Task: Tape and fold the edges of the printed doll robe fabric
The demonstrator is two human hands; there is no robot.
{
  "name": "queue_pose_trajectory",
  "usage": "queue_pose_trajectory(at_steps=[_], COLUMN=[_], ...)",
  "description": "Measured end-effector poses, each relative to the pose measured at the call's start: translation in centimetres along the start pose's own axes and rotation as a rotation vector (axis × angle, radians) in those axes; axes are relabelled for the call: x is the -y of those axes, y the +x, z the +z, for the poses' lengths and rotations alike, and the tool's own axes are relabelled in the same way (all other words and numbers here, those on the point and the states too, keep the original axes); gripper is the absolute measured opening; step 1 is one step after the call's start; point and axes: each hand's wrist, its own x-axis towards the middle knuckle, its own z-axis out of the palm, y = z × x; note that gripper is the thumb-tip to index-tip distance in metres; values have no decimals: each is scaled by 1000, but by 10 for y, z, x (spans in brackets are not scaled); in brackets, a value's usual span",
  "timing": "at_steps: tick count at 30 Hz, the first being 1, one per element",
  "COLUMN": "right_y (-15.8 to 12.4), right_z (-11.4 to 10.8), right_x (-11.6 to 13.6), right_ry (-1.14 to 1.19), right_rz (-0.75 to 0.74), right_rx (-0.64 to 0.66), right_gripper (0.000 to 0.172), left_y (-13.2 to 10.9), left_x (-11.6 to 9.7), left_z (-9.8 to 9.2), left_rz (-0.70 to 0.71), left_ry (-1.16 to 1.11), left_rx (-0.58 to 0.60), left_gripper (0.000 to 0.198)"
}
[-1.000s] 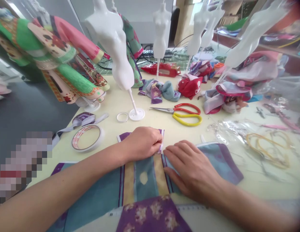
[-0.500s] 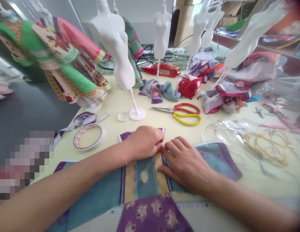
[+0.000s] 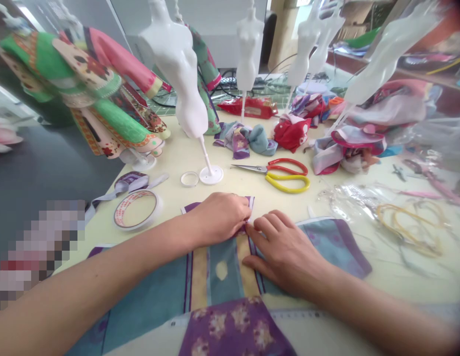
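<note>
A small doll garment [image 3: 151, 287] of teal cloth with yellow and purple bands lies spread flat on the table. A purple flowered panel [image 3: 237, 329] forms its near end. My left hand [image 3: 222, 217] is closed at the far middle edge, pinching the garment near a purple, white-edged part; what lies exactly between the fingertips is hidden. My right hand [image 3: 283, 247] rests with fingers apart on the cloth to the right of the bands. Its index fingertip touches the garment close to the left fingertips.
Red-and-yellow-handled scissors [image 3: 287, 175], a tape roll [image 3: 135, 210] and a small ring [image 3: 188, 179] lie beyond my hands. A white mannequin [image 3: 178, 84] stands behind. Dressed dolls [image 3: 77, 94] lean at left, cloth scraps [image 3: 259, 138] lie farther back, and yellow cord [image 3: 400, 227] is at right.
Both hands stay in nearly the same place on the garment. The left fingertips have shifted very slightly, and a bit of purple cloth shows between the two hands.
</note>
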Motion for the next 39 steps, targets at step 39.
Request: queue_pose_trajectory(at_steps=[39], right_y=[1], right_z=[-2], right_x=[1], right_ry=[5], right_rz=[-18], right_rx=[4], right_gripper=[34], left_y=[6], left_x=[15], left_z=[3], left_rz=[-29], left_ry=[-150], left_rx=[-148], left_gripper=[14])
